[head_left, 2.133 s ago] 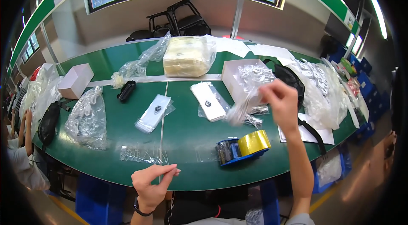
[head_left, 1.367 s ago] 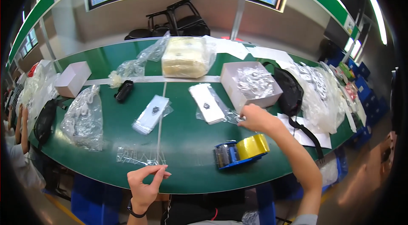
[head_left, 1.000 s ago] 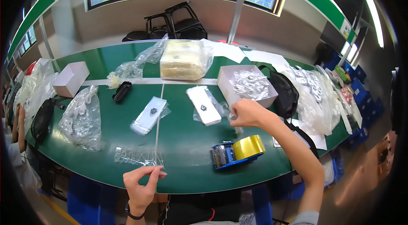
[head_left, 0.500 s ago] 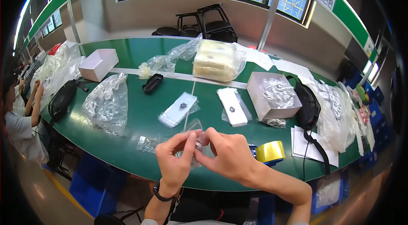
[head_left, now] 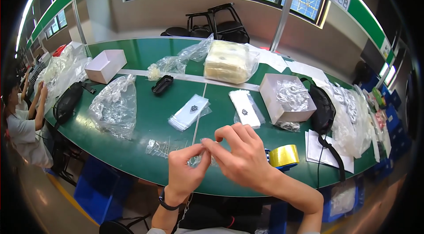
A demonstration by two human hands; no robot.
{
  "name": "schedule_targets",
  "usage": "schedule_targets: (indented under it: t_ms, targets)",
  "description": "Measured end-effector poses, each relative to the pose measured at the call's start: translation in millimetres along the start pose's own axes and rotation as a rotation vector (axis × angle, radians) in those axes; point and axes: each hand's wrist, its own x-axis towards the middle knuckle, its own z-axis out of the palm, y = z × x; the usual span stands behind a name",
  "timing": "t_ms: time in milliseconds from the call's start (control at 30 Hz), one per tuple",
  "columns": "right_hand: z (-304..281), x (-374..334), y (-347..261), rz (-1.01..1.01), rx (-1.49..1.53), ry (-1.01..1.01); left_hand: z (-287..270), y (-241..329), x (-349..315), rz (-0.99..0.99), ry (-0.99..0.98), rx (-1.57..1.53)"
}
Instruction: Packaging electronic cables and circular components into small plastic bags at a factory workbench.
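Observation:
Over the near middle of the green table, my left hand and my right hand meet with their fingertips pinched close together. Between and below the fingers shows part of a small clear plastic bag; most of it, and anything inside, is covered by the fingers. Just left of my left hand lie several small clear bags. A roll of yellow tape on a blue holder is close to the right of my right hand. Beyond the hands lie a stack of clear sleeves and a stack of white sleeves.
A white box of white cables stands right, beside a black pouch. Farther back are a wrapped bundle, a black object and a white box. A crumpled bag lies left. A co-worker sits far left.
My fingertips have shifted along the clear bag. My right hand's index finger has risen and bent, and less of the bag shows above the hands. The whole view has moved slightly.

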Motion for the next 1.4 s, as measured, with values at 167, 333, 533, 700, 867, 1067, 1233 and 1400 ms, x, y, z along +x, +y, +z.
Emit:
schedule_targets:
  t_ms: [167, 333, 533, 700, 867, 1067, 1233, 1400]
  targets:
    - [-1.0, -2.5, 6.8, -0.075, 0.047, -0.014, -8.2, -4.8, -4.8, 0.048, -0.104, 0.044]
    - [-2.9, -4.8, -5.8, 0.224, 0.146, -0.002, -4.6, -5.9, -6.2, -0.018, -0.118, -0.107]
    - [-7.1, -10.0, 0.3, 0.393, 0.431, -0.010, -1.3, -5.8, -6.9, -0.030, -0.133, -0.106]
    - [-7.5, -8.4, 3.6, 0.428, 0.467, -0.039, -4.5, -3.4, -7.4, -0.159, -0.066, -0.293]
    - [-2.9, -10.2, 8.2, 0.009, 0.162, 0.071, -6.2, -7.8, -9.2, -0.229, -0.064, -0.315]
    - [2.2, -10.1, 5.0, -0.075, -0.020, -0.062, -6.2, -6.0, -11.5, -0.193, -0.074, -0.198]
    - [2.1, -9.1, 8.6, -0.035, 0.111, -0.080, -7.6, -2.9, -10.9, -0.091, -0.090, -0.099]
    - [-1.3, -6.6, 13.1, -0.111, 0.149, -0.130, -9.9, -3.6, -13.4, 0.101, -0.124, 0.114]
